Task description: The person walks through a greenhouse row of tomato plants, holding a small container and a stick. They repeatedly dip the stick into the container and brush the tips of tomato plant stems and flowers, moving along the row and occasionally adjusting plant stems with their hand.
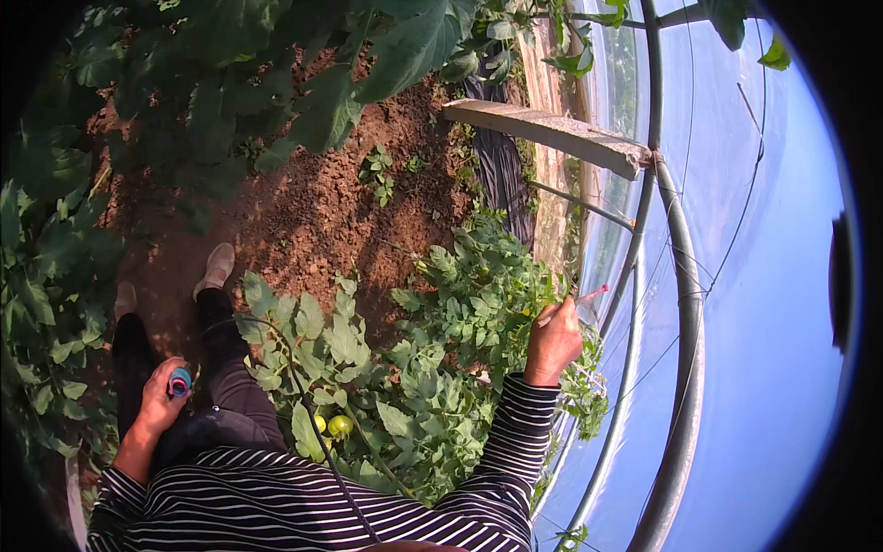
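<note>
My left hand (160, 399) is wrapped around a small container (179, 381) with a blue side and a pinkish rim, in front of my thighs. What is inside it I cannot tell. My right hand (554, 341) reaches out to the right and pinches a thin stick-like tool (592, 294), perhaps a small brush, with a red end pointing away. Under and around that hand are leafy tomato plants (476, 310) with small yellow flowers. Green tomatoes (339, 426) hang lower down, close to my body.
Large leaves (331, 110) hang near at the upper left. Bare reddish soil (310, 207) lies ahead of my shoes (219, 264). A concrete post (552, 131) meets the curved metal pipes (686, 290) of a plastic-film greenhouse on the right. A dark cord (303, 400) crosses before my body.
</note>
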### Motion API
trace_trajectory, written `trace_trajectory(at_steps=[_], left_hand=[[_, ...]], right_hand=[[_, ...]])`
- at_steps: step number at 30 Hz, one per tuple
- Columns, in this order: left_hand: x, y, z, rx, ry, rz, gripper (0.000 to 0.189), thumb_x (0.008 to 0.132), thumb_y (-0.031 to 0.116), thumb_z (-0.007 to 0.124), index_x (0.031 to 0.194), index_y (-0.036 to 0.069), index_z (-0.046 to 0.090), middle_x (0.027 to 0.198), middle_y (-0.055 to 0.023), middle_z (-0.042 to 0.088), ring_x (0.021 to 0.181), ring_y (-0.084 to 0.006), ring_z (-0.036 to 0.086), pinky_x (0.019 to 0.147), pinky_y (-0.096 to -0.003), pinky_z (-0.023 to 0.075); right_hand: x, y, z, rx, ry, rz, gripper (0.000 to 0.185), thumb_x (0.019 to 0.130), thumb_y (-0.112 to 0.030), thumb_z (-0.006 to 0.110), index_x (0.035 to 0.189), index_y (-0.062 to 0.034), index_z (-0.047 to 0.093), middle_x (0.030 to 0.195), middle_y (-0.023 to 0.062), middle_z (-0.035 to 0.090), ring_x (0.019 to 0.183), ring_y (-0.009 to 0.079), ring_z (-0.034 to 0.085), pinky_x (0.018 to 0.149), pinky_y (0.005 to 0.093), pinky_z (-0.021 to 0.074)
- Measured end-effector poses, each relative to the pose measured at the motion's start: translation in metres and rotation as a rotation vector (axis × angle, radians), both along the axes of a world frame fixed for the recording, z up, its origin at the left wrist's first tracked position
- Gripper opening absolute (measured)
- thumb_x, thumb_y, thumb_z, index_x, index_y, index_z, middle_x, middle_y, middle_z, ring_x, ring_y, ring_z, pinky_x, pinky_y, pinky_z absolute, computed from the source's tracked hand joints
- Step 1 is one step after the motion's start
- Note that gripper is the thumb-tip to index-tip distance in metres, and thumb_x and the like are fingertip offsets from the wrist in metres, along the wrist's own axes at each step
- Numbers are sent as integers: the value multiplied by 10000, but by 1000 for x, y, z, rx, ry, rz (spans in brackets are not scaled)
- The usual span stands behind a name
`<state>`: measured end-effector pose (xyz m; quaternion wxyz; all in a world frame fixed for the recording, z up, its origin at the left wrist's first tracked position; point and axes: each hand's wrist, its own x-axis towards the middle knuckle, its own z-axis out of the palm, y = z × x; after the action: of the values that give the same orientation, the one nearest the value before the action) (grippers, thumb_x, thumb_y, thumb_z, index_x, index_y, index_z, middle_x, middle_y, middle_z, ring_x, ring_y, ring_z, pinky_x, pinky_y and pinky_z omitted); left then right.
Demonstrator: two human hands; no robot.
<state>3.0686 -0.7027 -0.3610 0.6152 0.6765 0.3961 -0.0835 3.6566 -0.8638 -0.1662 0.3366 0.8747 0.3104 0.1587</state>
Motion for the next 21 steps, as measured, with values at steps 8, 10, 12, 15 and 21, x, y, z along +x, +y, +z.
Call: trace_trajectory(at_steps=[8, 10, 12, 15, 21], left_hand=[[-78, -28, -41, 25, 117, 180, 550, 669, -28, 680, 1201, 28, 553, 1279, -193, 568, 1200, -367, 546, 1014, -386, 431], [-92, -36, -50, 84, 70, 223, 553, 667, -34, 673, 1202, 24, 548, 1281, -198, 563, 1190, -373, 551, 1000, -385, 443], [-106, -42, -56, 155, 7, 256, 553, 666, -47, 662, 1201, 25, 542, 1281, -209, 552, 1174, -383, 559, 975, -385, 459], [-114, -44, -47, 140, 36, 283, 555, 662, -57, 656, 1199, 30, 541, 1282, -214, 546, 1167, -389, 560, 980, -389, 454], [-134, -52, -47, 54, 110, 282, 554, 636, -97, 659, 1168, 19, 560, 1181, -174, 586, 1141, -354, 569, 996, -380, 438]], right_hand=[[-74, 98, 32, 772, 447, 466, 263, 890, 47, 564, 1150, 46, 604, 919, 178, 672, 793, 286, 670, 741, 349, 544], [-77, 105, 35, 871, 483, 523, 244, 929, -22, 538, 1156, 44, 602, 983, 164, 663, 836, 242, 652, 770, 324, 529], [-85, 118, 36, 1039, 576, 570, 265, 974, -97, 507, 1186, 37, 593, 1030, 142, 657, 838, 190, 622, 766, 285, 505], [-89, 146, 35, 1278, 615, 529, 296, 980, -90, 504, 1241, 35, 570, 1104, 143, 656, 867, 167, 611, 756, 285, 506], [-57, 211, 35, 1525, 634, 597, 330, 1003, -111, 485, 1273, 69, 541, 1212, 187, 631, 1133, 238, 591, 1025, 355, 420]])
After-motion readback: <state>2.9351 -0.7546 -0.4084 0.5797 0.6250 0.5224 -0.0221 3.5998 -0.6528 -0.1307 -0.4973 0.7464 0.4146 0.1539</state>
